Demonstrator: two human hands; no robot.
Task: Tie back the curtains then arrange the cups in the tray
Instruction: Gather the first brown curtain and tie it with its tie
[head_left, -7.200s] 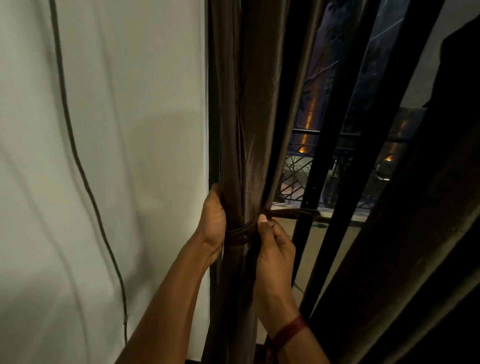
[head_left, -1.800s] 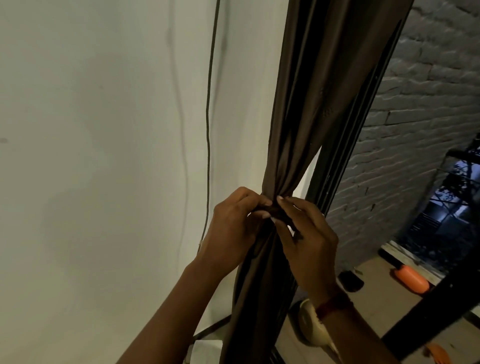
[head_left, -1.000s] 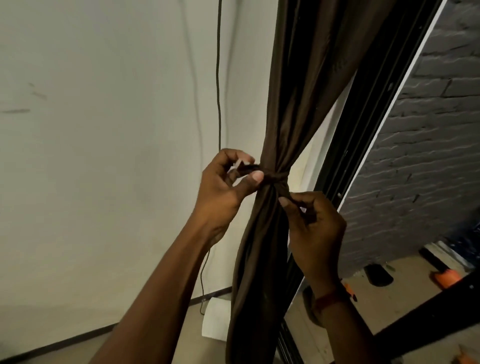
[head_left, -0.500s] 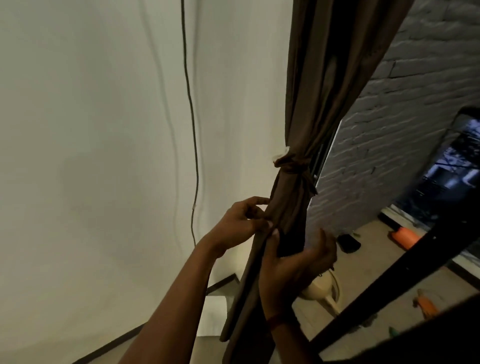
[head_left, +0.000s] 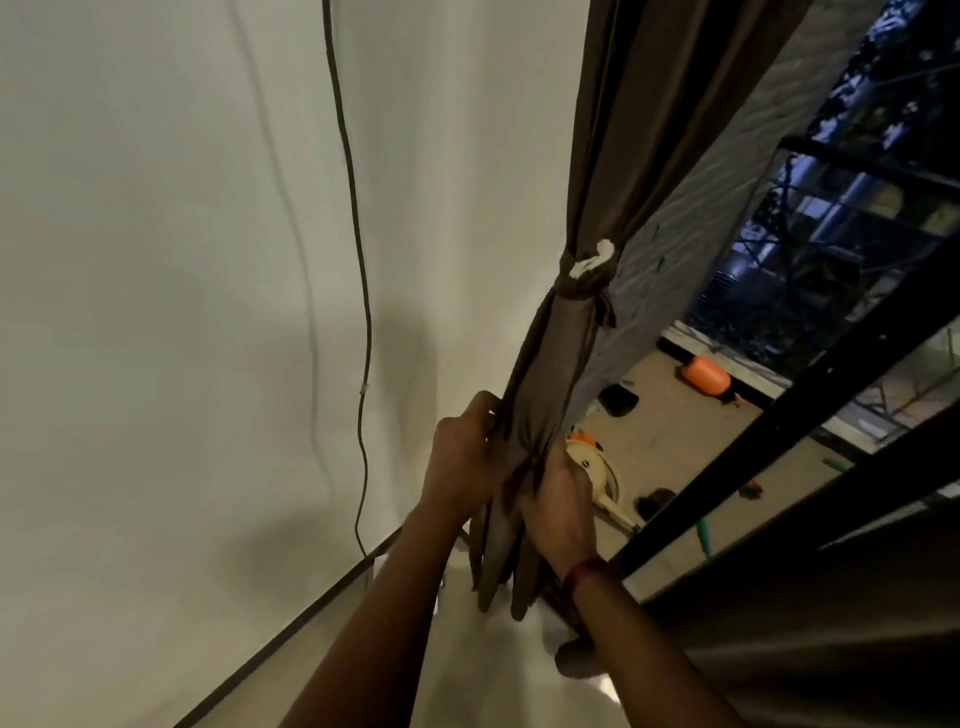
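The brown curtain (head_left: 558, 358) is gathered into a narrow bundle beside the white wall (head_left: 156, 312). It is bound by a tie-back (head_left: 574, 291) of the same fabric, and a white fitting (head_left: 592, 260) is seen at the tie-back's upper edge. Below the tie-back, the bundle is gripped from both sides. The left hand (head_left: 465, 460) is curled round its left edge, and the right hand (head_left: 563, 501) is closed round its right edge. A red band (head_left: 584, 571) is worn at the right wrist. The loose folds are left hanging between the forearms. A dark cable (head_left: 358, 270) is run down the wall, well apart from the curtain.
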